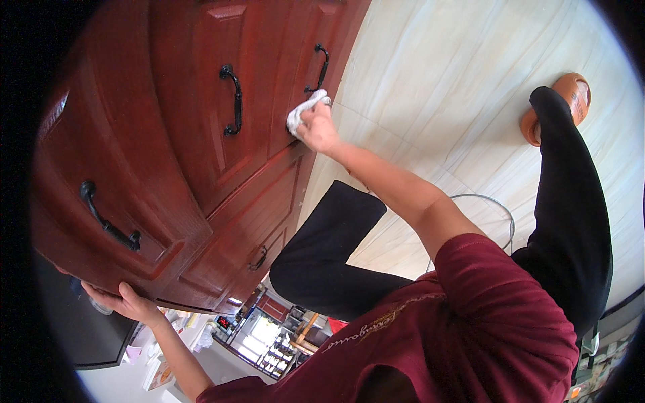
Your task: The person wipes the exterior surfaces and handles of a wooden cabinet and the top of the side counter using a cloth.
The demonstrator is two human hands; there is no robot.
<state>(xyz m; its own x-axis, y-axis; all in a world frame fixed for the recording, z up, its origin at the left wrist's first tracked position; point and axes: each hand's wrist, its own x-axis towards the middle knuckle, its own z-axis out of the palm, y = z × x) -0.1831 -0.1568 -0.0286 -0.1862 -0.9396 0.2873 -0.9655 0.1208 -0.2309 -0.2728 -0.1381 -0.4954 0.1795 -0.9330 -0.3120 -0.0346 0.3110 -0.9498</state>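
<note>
In the head view, your right forearm (390,178) reaches up and to the left from the short sleeve of your maroon shirt (497,316), crossing above your bent knee in black trousers (322,262). The wrist is only slightly bent, and your right hand (318,133) has its fingers closed over a bunched white cloth (300,118). That cloth lies against the red-brown cabinet (168,101), close to the outer edge of a panelled door and just beside the near end of a black handle (325,67); I cannot tell whether the two touch. A second black handle (238,101) is further left on the same front.

Your left forearm (178,356) comes in from the lower edge, angled up and left. Your left hand (138,305) is at the cabinet's lower-left border, thumb raised toward the wood and fingers stretched out along the edge. I cannot tell whether it grips that edge or merely rests there. A dark panel (80,329) sits just beyond those fingers, and a larger black handle (107,218) is above them.
</note>
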